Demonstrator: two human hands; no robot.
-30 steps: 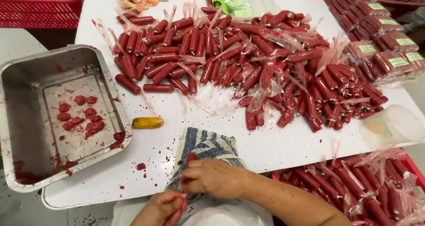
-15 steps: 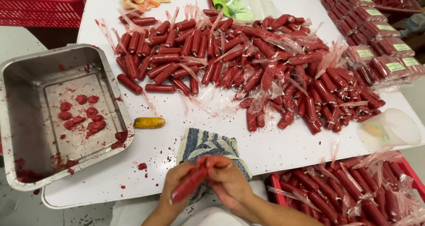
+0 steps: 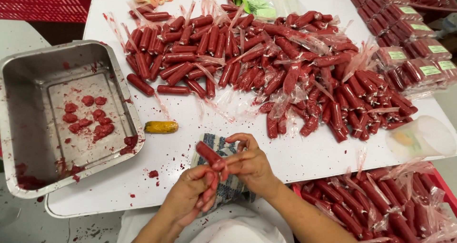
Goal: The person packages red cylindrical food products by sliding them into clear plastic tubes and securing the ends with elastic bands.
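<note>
Holding one red sausage (image 3: 209,155) between both hands, a person works at the near edge of a white table (image 3: 190,124). The left hand (image 3: 193,200) is closed around the lower end; the right hand (image 3: 250,164) pinches the upper part, fingers together on it. The sausage tilts up and to the left, above a blue patterned cloth (image 3: 221,148). Just beyond lies a small yellow piece (image 3: 161,127). To the left, a metal tray (image 3: 62,114) holds only a few red scraps (image 3: 88,119) — so, by my judgement, little is done. A big pile of wrapped sausages (image 3: 285,67) covers the far table, and a red crate (image 3: 381,205) at right holds more — much seems left.
</note>
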